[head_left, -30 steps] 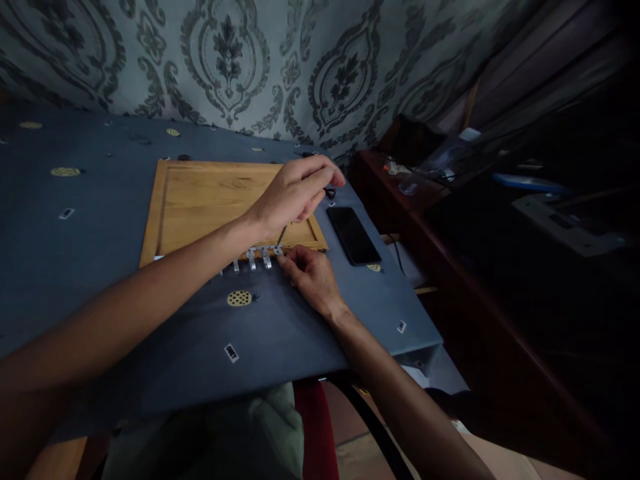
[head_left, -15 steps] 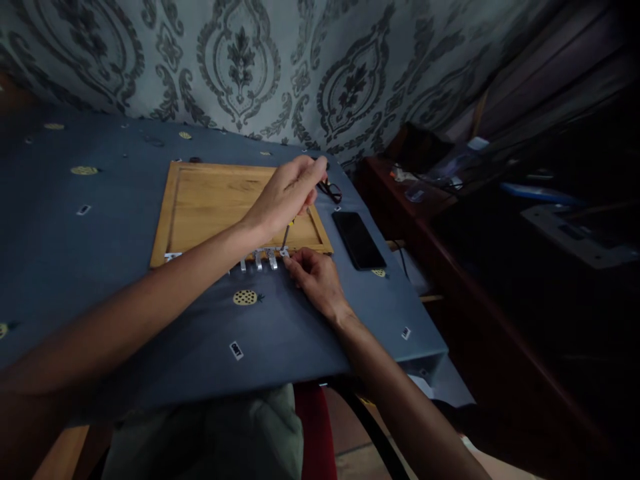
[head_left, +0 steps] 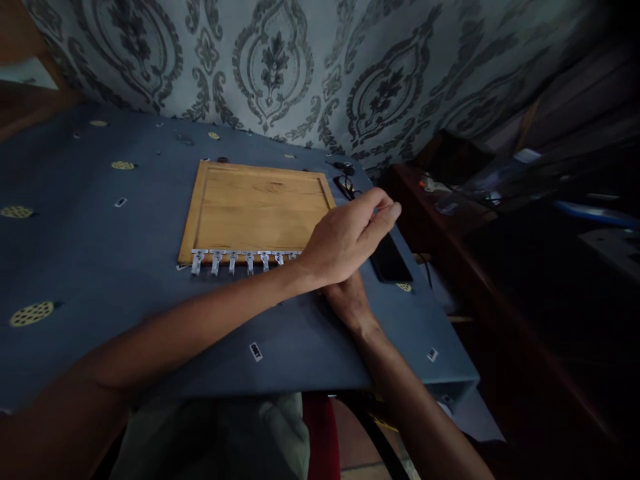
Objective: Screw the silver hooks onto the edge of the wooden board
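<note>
My left hand (head_left: 347,235) is curled with thumb and forefinger close together, above the right end of a framed wooden panel (head_left: 260,207). The thin-shafted screwdriver that it gripped half a second ago is hidden from view now, behind or inside the fist. Beneath it is my right hand (head_left: 350,300), by the panel's near right corner; its fingers are covered by the left one. Along the panel's near edge runs a metal strip with several silver clips (head_left: 233,261) pointing towards me. The strip's right end is hidden by my left hand.
A black phone (head_left: 391,260) lies right of the panel, with dark-framed glasses (head_left: 345,185) behind it. The table bears a blue patterned cloth (head_left: 125,260). A dark wooden cabinet (head_left: 445,243) stands on the right, with a clear bottle (head_left: 507,170) on it.
My view has turned left, so the panel sits further right. My left hand has moved right and lower, off the panel's middle, and now covers my right hand's fingers and the screwdriver.
</note>
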A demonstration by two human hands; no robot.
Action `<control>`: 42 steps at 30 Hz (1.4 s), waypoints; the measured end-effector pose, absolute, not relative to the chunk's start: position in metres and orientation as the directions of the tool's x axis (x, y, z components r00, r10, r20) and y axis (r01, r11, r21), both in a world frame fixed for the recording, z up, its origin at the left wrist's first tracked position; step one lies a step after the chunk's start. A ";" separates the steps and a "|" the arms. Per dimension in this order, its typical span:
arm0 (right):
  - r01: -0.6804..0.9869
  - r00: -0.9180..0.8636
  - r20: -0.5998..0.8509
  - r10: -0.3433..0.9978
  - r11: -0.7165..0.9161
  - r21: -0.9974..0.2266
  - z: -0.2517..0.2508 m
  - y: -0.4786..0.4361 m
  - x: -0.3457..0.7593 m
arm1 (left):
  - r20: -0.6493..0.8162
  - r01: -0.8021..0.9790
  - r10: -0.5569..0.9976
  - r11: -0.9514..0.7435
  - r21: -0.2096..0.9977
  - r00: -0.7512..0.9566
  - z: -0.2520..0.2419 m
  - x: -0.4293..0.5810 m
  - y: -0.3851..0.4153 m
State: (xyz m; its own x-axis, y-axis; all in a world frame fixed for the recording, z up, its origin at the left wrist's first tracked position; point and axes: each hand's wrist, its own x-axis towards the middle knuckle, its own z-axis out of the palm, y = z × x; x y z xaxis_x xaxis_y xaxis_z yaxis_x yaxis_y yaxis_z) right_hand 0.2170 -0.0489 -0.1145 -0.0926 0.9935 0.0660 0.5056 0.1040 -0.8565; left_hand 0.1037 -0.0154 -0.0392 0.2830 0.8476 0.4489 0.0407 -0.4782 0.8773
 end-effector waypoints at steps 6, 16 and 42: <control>0.525 -0.073 0.081 0.994 0.107 -0.844 -0.116 -0.047 0.218 | 0.446 0.048 0.855 -0.473 0.880 0.265 -0.041 0.106 -0.019; 0.499 -0.090 0.096 0.991 0.128 -0.857 -0.114 -0.048 0.220 | 0.428 -0.041 0.863 -0.434 0.900 0.267 -0.044 0.109 -0.018; 0.496 -0.071 0.069 0.995 0.095 -0.863 -0.113 -0.050 0.221 | 0.374 0.008 0.851 -0.405 0.914 0.369 -0.039 0.106 -0.009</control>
State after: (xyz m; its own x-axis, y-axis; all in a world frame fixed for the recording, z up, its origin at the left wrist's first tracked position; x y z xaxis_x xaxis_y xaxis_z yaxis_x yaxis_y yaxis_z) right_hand 0.2210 -0.0499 -0.1135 -0.0706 0.9951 0.0689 0.4964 0.0949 -0.8629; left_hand 0.1058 -0.0086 -0.0392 0.3690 0.8511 0.3736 0.0080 -0.4048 0.9144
